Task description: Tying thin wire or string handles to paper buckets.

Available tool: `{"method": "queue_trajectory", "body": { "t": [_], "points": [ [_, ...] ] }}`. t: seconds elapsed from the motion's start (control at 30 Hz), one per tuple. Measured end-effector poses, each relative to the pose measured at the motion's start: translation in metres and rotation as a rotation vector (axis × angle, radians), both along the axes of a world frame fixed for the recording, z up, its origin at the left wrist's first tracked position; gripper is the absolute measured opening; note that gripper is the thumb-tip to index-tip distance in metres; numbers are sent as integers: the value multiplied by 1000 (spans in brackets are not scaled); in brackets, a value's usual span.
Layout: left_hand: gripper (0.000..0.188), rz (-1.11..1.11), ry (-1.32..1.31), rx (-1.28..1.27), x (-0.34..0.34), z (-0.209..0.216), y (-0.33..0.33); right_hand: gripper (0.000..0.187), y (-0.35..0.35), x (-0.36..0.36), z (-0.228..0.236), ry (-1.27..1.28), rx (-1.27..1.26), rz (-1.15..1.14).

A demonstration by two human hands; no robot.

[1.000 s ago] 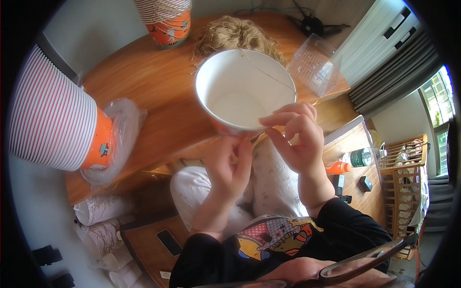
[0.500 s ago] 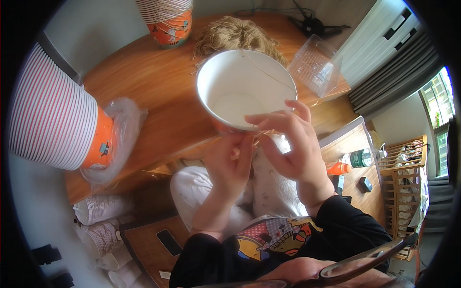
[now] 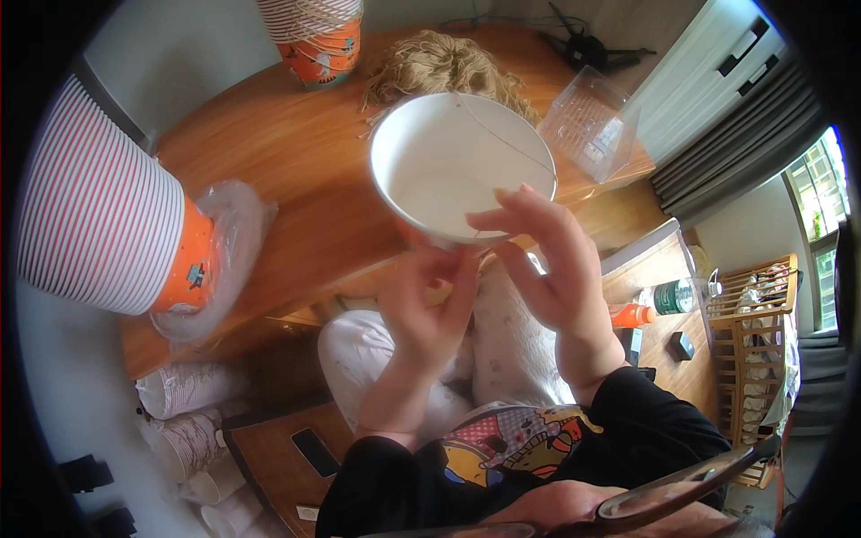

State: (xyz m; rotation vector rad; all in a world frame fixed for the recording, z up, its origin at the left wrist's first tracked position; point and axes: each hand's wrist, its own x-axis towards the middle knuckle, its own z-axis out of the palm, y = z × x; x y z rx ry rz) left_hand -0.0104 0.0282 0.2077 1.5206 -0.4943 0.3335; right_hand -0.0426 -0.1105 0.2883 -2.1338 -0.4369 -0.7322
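Observation:
A large paper bucket (image 3: 430,161), white inside with some orange on its outside, tilts toward me over the table's near edge. A thin cord (image 3: 502,134) runs from its far rim across the mouth to the right rim. My left hand (image 3: 426,305) is closed at the near rim, its thumb and fingers pinching the bucket wall from below; any cord between them is hidden. Beside it, my right hand (image 3: 552,260) has its fingers raised and apart over the near right rim. Its index fingertip is near a short bit of cord, with the thumb outside the wall.
On the wooden table (image 3: 296,197) lie a heap of tan cord (image 3: 444,67) and a clear plastic box (image 3: 589,125). Stacked buckets stand left (image 3: 108,206) and at the back (image 3: 318,45). A phone (image 3: 316,452) lies lower left; a bottle (image 3: 673,296) is at right.
My right hand has lifted slightly, and its fingers have spread away from the rim. My left hand keeps its pinch. The bucket has barely shifted.

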Motion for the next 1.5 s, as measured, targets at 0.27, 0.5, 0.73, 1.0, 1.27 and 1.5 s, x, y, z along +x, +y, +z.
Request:
{"method": "queue_trajectory", "body": {
  "t": [0.27, 0.5, 0.73, 1.0, 1.27, 1.5],
  "points": [
    [18, -200, -94, -51, 1, 8, 5, 30, -9, 1, -18, -146, 93, 40],
    [19, -353, 142, -224, 1, 6, 6, 28, -10, -17, -30, -173, -22, 95],
    [24, -452, 292, -338, 2, 5, 4, 31, -4, -18, -47, -247, 47, 98],
    [17, -415, 358, -339, 4, 9, 5, 35, -7, -20, -48, -256, 37, -35],
    [10, -430, 152, -261, 8, 4, 3, 37, -1, -13, -53, -258, -57, -276],
    [10, -322, -1, -132, 11, 5, 4, 34, 4, -19, -51, -149, 60, -294]
  ]
}}
